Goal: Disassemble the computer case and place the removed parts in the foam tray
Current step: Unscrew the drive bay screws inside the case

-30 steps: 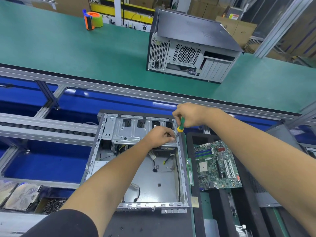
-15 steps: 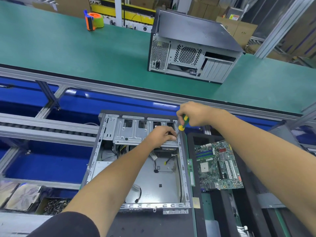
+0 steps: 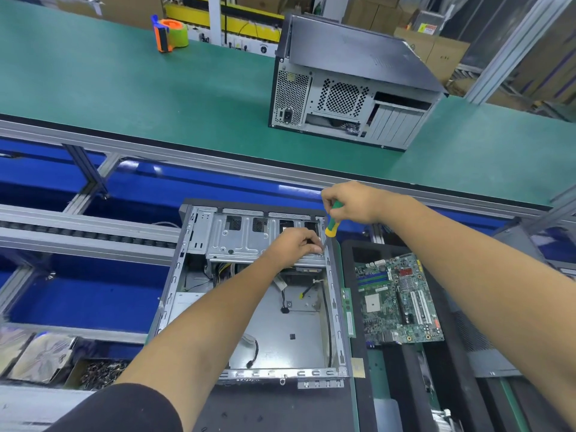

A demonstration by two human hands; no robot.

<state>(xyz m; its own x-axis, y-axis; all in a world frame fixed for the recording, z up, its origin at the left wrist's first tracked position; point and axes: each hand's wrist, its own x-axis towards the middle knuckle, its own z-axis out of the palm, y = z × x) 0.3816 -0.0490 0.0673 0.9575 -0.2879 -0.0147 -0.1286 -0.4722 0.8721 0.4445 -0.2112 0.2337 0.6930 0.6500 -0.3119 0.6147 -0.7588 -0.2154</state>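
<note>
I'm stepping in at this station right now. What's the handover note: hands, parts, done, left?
Right hand grips the screwdriver, tip down at the drive cage corner.
Left hand rests on the cage near the tip, fingers curled.
Open case lies flat; the motherboard already sits in the foam tray to its right.
Left: free the cage, clear the cables, move them to the tray.

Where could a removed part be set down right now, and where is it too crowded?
Free: the green belt between the tape dispenser and the closed case, and the open case's bare floor near its front edge. Crowded: the drive cage, where both hands work with the screwdriver, and the foam tray around the motherboard.
</note>
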